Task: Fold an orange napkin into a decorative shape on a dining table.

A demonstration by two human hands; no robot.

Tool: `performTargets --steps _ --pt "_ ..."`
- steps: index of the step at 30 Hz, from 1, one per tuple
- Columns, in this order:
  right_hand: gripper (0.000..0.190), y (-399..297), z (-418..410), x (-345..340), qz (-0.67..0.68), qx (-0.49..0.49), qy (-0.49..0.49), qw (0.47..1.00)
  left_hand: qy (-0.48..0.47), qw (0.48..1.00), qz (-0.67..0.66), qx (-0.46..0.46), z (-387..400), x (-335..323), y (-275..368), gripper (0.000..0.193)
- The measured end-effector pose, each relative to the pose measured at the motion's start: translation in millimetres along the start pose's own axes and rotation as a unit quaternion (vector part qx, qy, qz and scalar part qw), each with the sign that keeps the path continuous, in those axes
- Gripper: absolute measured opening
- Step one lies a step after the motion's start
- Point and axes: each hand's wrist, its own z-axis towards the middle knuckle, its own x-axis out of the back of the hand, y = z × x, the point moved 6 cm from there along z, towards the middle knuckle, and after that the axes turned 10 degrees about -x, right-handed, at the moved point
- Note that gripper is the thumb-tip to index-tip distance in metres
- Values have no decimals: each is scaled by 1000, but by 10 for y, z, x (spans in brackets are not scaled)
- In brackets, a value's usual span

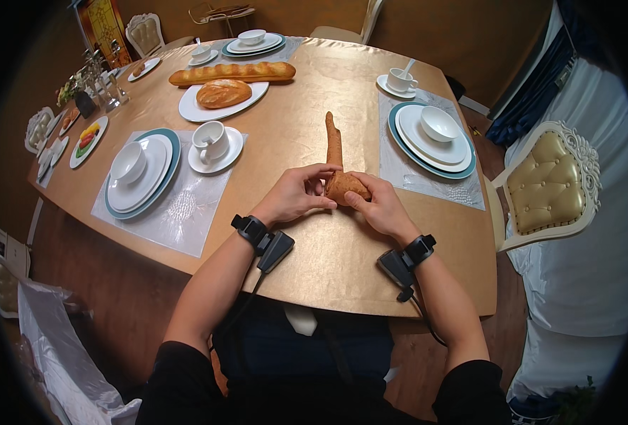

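Observation:
Between both hands, near the front of the gold-covered dining table, is a brown lump with a rough, crust-like surface; its exact kind cannot be told. My left hand touches its left side, thumb low and fingers at its top edge. My right hand grips its right side with the thumb across the front. A long, thin, crooked brown piece lies just beyond, pointing away; whether it joins the lump is hidden at the fingers. Farther back, a round bread loaf rests on a white oval plate, with a long baguette behind it.
At left, a stacked plate setting with bowl and a cup on a saucer stand on a silver placemat. A similar setting and cup are at right. A tufted chair stands beyond the right edge.

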Motion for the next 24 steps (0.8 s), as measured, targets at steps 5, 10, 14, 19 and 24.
performTargets --steps 5,10,14,19,24 --pt "47 104 16 -18 -21 9 -6 1000 1 999 39 1 -11 17 7 70" --pt "46 35 -19 -21 22 16 -26 999 7 999 44 -4 -19 37 27 69" --pt "44 -6 -32 -22 69 5 -48 996 8 999 40 -2 -24 47 26 69" --pt "45 5 -26 -35 126 -21 -79 989 3 1000 5 -8 -14 6 65 71" --pt "51 -22 -48 -39 153 -64 -100 981 -15 1000 16 0 -18 3 90 67"
